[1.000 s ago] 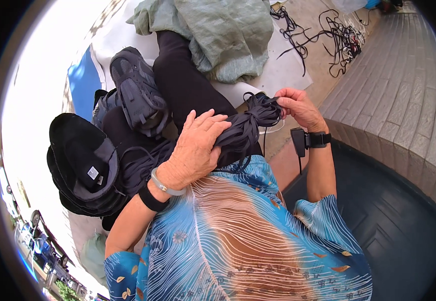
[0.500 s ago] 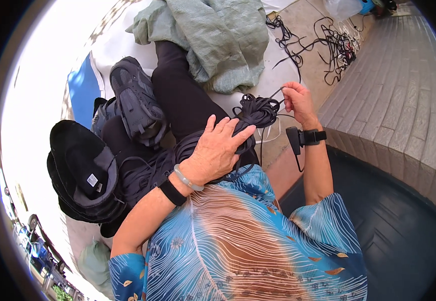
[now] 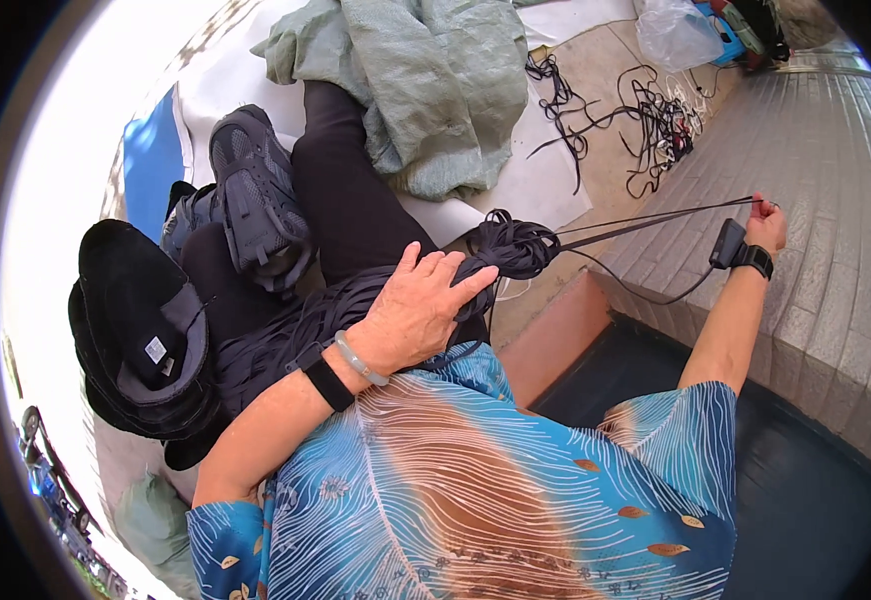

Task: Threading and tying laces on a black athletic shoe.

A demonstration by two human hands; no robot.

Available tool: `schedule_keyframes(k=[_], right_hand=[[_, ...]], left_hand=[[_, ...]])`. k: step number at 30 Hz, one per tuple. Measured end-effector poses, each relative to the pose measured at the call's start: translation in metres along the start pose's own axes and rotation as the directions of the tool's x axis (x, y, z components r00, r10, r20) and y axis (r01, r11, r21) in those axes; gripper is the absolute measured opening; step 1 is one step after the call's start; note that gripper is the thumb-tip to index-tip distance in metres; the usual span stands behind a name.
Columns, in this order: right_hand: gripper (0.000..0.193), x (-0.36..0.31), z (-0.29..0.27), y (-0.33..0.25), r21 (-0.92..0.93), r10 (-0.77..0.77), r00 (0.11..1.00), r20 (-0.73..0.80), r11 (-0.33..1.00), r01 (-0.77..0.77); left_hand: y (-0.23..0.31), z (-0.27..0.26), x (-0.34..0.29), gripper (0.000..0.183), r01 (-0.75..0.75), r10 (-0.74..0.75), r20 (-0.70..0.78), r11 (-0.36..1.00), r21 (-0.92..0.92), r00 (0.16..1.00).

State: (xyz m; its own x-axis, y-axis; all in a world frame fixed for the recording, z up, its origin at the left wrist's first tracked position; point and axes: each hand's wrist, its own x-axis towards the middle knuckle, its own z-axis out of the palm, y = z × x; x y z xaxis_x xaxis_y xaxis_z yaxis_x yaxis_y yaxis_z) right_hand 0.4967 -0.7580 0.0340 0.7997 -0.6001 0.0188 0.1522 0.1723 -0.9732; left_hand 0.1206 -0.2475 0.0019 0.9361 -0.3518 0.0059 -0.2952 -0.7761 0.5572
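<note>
Bundle of flat, dark grey cords (image 3: 515,245), gathered into a looped head at its right end: lies across the lap, tail spreading left.
Thin, taut dark strands (image 3: 655,217): run right from that head, well clear of it; drawn out at one end, apparently not yet free at the other.
Left hand (image 3: 420,315): palm down on the bundle, fingers spread.
Right hand (image 3: 767,228): far out to the right, fingertips pinched on the strands.
Loose heap of black cords (image 3: 660,130): on the ground, far right.
Judged progress: one pull well advanced; separation seemingly incomplete; most of the bundle remains gathered.
</note>
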Motion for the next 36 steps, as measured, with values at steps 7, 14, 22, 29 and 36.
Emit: schedule_keyframes(k=[7, 14, 22, 29, 36], right_hand=[[0.014, -0.241, 0.146, -0.050, 0.106, 0.178, 0.628, 0.758, 0.916, -0.387], [0.011, -0.479, 0.197, -0.042, -0.360, 0.254, -0.273, 0.928, 0.801, -0.479], [0.031, -0.479, 0.220, 0.004, -0.272, 0.298, -0.032, 0.954, 0.815, -0.511], [0.028, -0.499, 0.203, 0.004, -0.648, 0.608, -0.484, 0.629, 0.754, 0.106], [0.012, -0.397, 0.154, 0.052, -0.653, 0.653, 0.073, 0.754, 0.734, 0.184]], left_hand=[[-0.001, -0.014, -0.011, 0.071, 0.046, -0.063, -0.071, 0.976, -0.215, 0.995], [-0.008, -0.079, -0.025, 0.073, 0.037, -0.173, -0.407, 0.946, -0.322, 0.897], [-0.003, -0.098, -0.058, 0.030, 0.007, -0.562, -0.036, 0.075, -0.997, 0.826], [-0.024, -0.128, -0.055, 0.025, -0.231, -0.720, -0.155, -0.007, -0.973, 0.676], [-0.043, -0.131, -0.061, 0.025, -0.107, -0.769, -0.064, -0.005, -0.994, 0.636]])
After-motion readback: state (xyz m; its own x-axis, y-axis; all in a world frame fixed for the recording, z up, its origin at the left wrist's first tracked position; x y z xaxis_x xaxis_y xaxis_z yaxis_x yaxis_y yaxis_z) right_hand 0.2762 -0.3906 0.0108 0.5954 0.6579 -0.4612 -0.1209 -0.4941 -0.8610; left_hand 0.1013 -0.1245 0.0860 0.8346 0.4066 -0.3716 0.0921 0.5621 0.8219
